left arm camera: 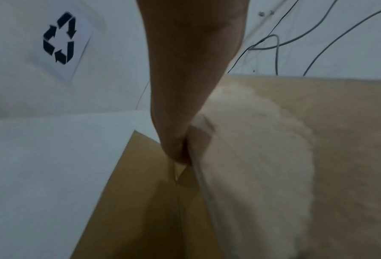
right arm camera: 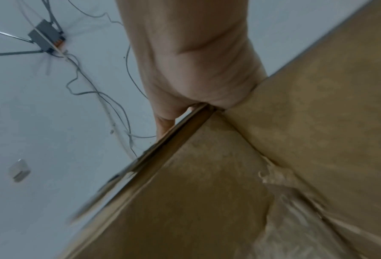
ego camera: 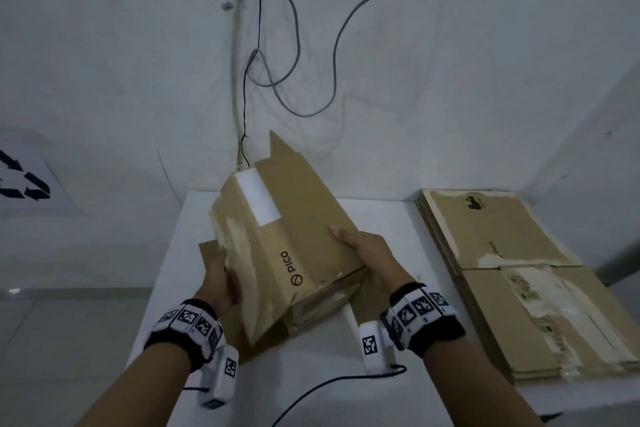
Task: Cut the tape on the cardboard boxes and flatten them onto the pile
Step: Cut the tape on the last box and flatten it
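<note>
A brown cardboard box (ego camera: 294,218) printed PICO, with a white label (ego camera: 258,199), stands tilted on the white table (ego camera: 381,357). One flap sticks up at its far end and another lies flat on the table at its left. My left hand (ego camera: 221,282) grips the box's near left side, its fingers hidden behind the cardboard. In the left wrist view the left hand (left arm camera: 180,105) pinches a cardboard edge of the box (left arm camera: 318,140). My right hand (ego camera: 367,250) holds the right edge, thumb on the top face. In the right wrist view the right hand (right arm camera: 191,70) clamps that edge of the box (right arm camera: 207,192).
A pile of flattened boxes (ego camera: 512,270) with torn tape lies on the table's right side. Grey and black cables (ego camera: 294,45) hang down the wall behind the box. A recycling sign (ego camera: 24,180) is on the wall at left. A slim white object (ego camera: 349,319) lies by the box's near corner.
</note>
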### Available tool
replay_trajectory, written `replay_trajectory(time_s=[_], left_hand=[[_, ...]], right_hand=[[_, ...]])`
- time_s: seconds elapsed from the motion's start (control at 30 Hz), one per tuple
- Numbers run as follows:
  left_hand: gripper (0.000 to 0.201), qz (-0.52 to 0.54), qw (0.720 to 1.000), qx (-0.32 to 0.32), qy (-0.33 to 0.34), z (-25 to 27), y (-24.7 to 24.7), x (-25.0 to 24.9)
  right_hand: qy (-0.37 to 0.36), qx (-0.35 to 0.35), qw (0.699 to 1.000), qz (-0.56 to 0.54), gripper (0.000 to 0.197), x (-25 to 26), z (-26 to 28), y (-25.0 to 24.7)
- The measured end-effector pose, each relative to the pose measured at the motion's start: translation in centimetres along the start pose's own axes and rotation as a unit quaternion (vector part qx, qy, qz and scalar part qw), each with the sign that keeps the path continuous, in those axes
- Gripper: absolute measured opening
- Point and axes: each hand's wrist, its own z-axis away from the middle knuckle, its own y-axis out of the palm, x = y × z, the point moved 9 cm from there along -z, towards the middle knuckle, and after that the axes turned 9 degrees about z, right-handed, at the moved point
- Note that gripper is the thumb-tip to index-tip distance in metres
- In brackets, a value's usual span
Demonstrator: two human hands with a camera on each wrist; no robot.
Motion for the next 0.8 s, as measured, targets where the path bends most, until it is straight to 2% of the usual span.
replay_trajectory(time_s=[0.07,0.17,0.3,0.4,0.43,0.5,0.6,0.63,0.73,0.8], left_hand=[[0.041,-0.04,0.995,-0.037,0.079,0.3,-1.1,-3.1],[0.048,-0.052,0.988,-0.036,0.14,1.3,-1.4,-7.2],[0.045,-0.079,0.967,0.06,0.236,4.7,4.2,-11.0],[0.024,-0.208,0.919,0.121,0.311,7.1,10.5,-10.0],[0.024,-0.254,0.904,0.131,0.317,7.3,12.3,-8.8],[0.057,-0.357,0.878,0.102,0.302,6.3,14.1,-6.1],[0.086,-0.517,0.802,0.032,0.296,4.4,14.8,-3.1],[0.094,-0.523,0.797,0.01,0.302,4.1,14.8,-2.7],[0.115,-0.469,0.822,-0.046,0.319,3.6,14.1,-3.0],[0.122,-0.438,0.841,-0.041,0.314,3.2,14.0,-3.2]], right_hand=[[0.026,-0.012,1.0,-0.007,0.048,-0.9,-0.6,-0.4],[0.05,-0.017,0.998,-0.031,0.054,-1.8,-1.1,-1.2],[0.055,-0.03,0.998,-0.026,0.061,-2.3,-1.8,-1.2],[0.055,-0.047,0.997,0.005,0.062,-2.6,-2.2,-1.5],[0.058,-0.051,0.997,0.014,0.059,-2.6,-2.1,-1.6],[0.059,-0.053,0.996,0.041,0.05,-3.0,-2.1,-1.9],[0.052,-0.051,0.996,0.058,0.036,-3.3,-1.7,-1.9],[0.047,-0.046,0.997,0.04,0.037,-3.3,-1.3,-1.7],[0.028,-0.018,0.999,-0.008,0.049,-3.0,-0.6,-1.7],[0.014,0.015,1.0,-0.023,0.057,-2.9,-0.3,-1.5]])
